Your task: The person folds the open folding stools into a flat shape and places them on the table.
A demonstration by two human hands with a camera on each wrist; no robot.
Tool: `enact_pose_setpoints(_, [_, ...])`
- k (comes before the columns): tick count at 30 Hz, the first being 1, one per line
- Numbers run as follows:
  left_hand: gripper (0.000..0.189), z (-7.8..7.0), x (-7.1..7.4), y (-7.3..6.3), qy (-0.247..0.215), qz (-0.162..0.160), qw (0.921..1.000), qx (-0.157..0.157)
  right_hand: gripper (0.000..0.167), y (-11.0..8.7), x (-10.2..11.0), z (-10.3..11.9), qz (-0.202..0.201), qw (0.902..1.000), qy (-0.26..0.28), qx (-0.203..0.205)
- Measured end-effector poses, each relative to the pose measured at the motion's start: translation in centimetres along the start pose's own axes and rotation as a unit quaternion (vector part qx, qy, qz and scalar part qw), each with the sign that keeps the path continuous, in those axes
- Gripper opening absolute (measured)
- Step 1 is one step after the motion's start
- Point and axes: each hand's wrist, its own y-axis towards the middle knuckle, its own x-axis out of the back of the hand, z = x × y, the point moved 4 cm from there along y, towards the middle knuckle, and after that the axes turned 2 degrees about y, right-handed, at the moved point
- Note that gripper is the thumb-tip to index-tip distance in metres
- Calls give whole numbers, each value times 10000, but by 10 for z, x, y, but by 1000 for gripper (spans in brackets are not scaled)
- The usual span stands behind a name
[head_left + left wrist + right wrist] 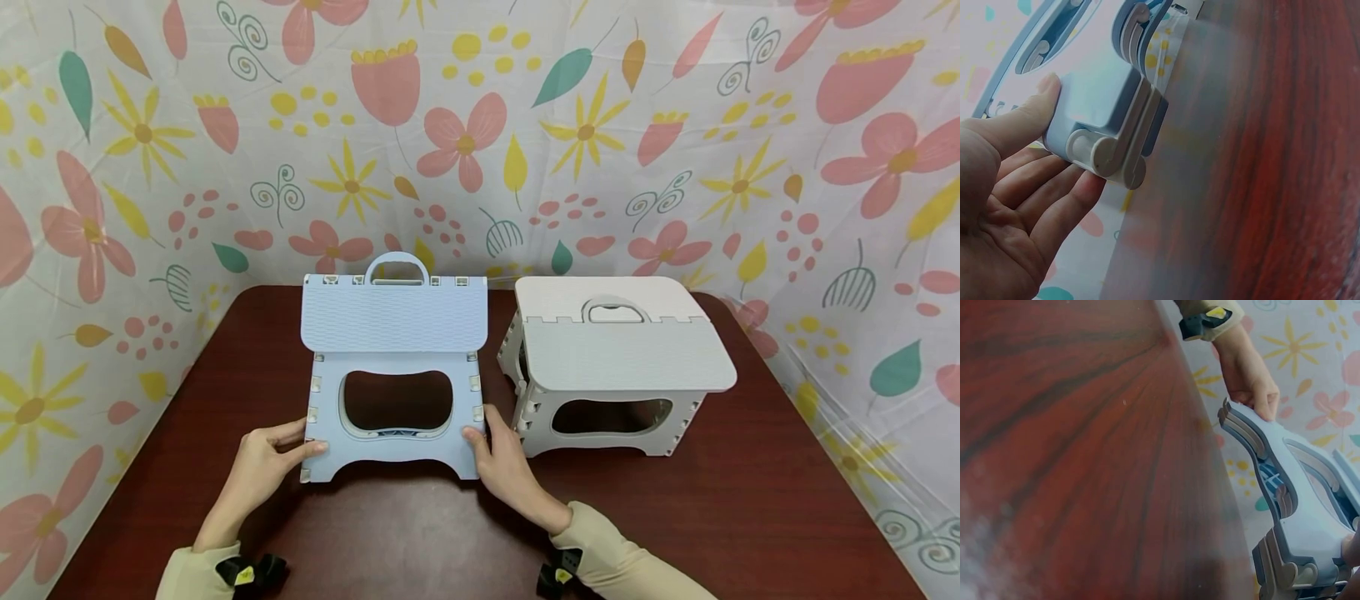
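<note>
A light blue folding stool [393, 321] stands partly folded on the table, its panel with the arched handle at the top and its leg panel with an oval opening below. My left hand [258, 462] grips the lower left edge of that leg panel, thumb in front. In the left wrist view the thumb [1041, 106] lies on the blue face and the other fingers are behind the edge. On the opposite side my right hand [510, 471] pinches the lower right edge. Only a bit of the right hand [1352, 551] shows in the right wrist view.
To the right a white folding stool [630, 358] stands unfolded, close to the blue one. Both are on a dark red-brown wooden table [435, 542]. A flower-patterned curtain [465, 208] hangs behind and along the sides.
</note>
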Motion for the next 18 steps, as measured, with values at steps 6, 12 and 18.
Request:
enact_pose_setpoints(6, [54,1,0,-1,11,13,10000,41,26,0,-1,-1,-16,9999,-106,38])
enact_pose_setpoints(12, [55,2,-1,-3,17,83,9999,97,24,-1,-2,-2,11,9999,-99,-11])
enact_pose_setpoints(18, [54,3,-1,-2,-14,99,9999,127,26,-1,-1,-2,56,9999,-59,-83])
